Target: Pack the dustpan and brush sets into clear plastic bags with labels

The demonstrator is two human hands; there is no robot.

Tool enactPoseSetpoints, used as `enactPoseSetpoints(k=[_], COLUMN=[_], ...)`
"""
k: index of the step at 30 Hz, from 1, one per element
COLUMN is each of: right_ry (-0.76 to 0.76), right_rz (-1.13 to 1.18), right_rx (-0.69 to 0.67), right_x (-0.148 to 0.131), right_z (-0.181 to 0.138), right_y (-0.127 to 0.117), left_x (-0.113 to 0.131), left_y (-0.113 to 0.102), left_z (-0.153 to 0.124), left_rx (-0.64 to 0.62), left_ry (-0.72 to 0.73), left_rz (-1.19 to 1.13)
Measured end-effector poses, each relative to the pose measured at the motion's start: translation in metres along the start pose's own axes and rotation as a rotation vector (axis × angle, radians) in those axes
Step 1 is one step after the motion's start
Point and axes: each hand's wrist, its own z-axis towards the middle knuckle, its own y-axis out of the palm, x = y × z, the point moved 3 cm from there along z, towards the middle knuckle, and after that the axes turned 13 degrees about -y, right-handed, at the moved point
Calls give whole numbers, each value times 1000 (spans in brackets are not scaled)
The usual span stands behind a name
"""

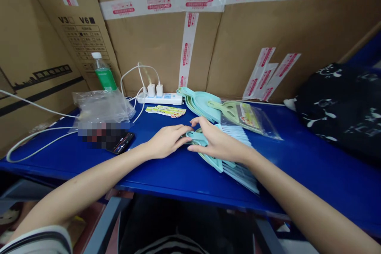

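Several light blue hand brushes (217, 162) lie stacked on the table, their pale bristles pointing right and toward me. The fingers and thumb of my left hand (168, 141) are closed at the tip of the brush handles. My right hand (220, 141) reaches across the brushes from the right. Its thumb and forefinger are spread on either side of the handles, and its other fingers are partly hidden. Just behind lie stacked blue dustpans (205, 103) with green edges. Beside them is a green dustpan (230, 112) in clear plastic wrap with a printed label.
Colourful label strips (166, 111) lie before a white power strip (162, 98) with chargers and cables. On the left are a phone (122, 143), a clear plastic bag (102, 105) and a green-labelled bottle (104, 73). Cardboard (157, 39) walls the back; a black patterned bag (342, 107) sits right.
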Motion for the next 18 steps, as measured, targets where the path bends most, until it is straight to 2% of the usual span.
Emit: enactPoseSetpoints(k=[2,4,6,8,10,14,18], right_ry=[33,169,489,884,1039,1109,995], right_rz=[-28,-162,-376,-537,-539,-484,-470], right_rx=[41,176,250,145,95,35,68], right_x=[8,24,45,66,81,108,132], right_z=[-2,-9,-23,-41,-54,-66,-73], right_y=[-18,-47,-75,-92,-97,-90,-84], left_x=[-1,-2,-4,-4,-4,-3,-4], left_y=[-2,-5,-9,-11,-12,-13,-13], left_z=[0,-1,-2,-3,-3,-3,-3], left_rx=[-11,-19,-33,-52,-64,-46,-19], left_ry=[-9,-24,-41,-49,-42,-17,-2], left_rz=[21,18,-8,-34,-45,-32,-4])
